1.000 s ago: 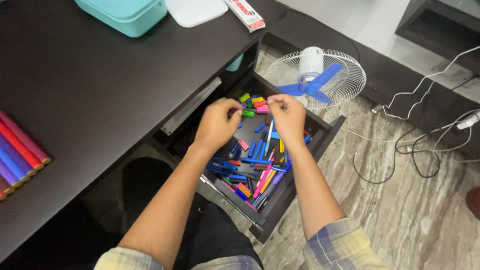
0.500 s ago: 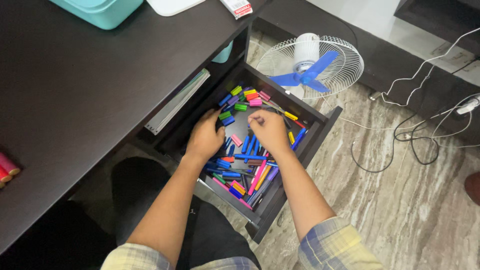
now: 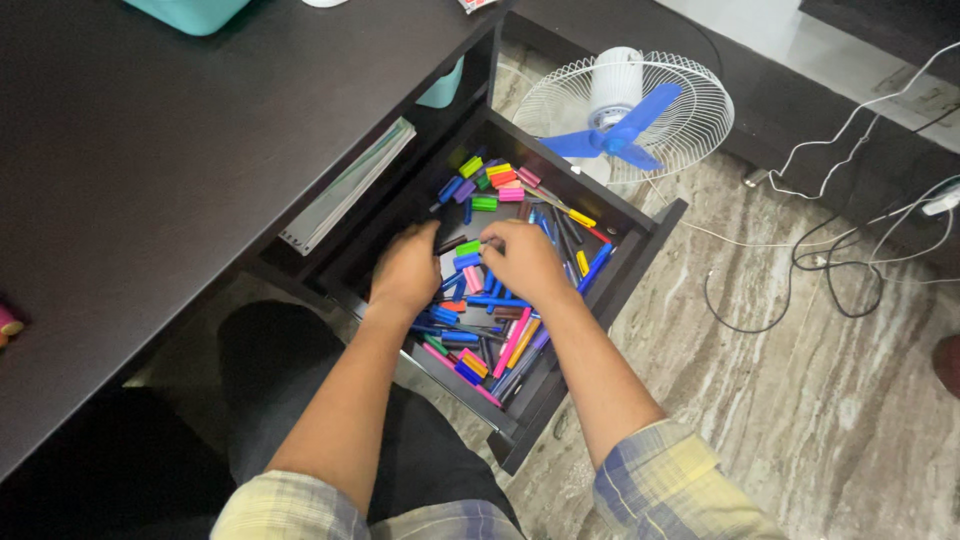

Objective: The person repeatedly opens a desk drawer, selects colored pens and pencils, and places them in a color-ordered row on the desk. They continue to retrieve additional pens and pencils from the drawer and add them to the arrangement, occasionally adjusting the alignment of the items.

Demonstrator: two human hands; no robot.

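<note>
An open dark drawer (image 3: pixel 655 235) holds several loose markers and caps in blue, pink, green, orange and yellow. Both my hands reach down into it. My left hand (image 3: pixel 405 270) is curled around a thin dark marker (image 3: pixel 450 242) that points to the right. My right hand (image 3: pixel 525 262) lies over the middle of the pile, and its fingertips pinch a green cap (image 3: pixel 467 247) at the tip of that marker. A cluster of coloured caps (image 3: pixel 490 180) lies at the drawer's far end. My palms hide the markers beneath them.
A dark desk (image 3: pixel 150 180) fills the left, with a teal box (image 3: pixel 190 12) at its far edge. A grey folder (image 3: pixel 345 185) lies on the shelf under the desktop. A white floor fan (image 3: pixel 620 115) with blue blades stands beyond the drawer. Cables (image 3: pixel 830 260) trail over the stone floor.
Both hands have dropped from above the drawer into the pile of markers and moved slightly apart. The camera has tilted toward the drawer.
</note>
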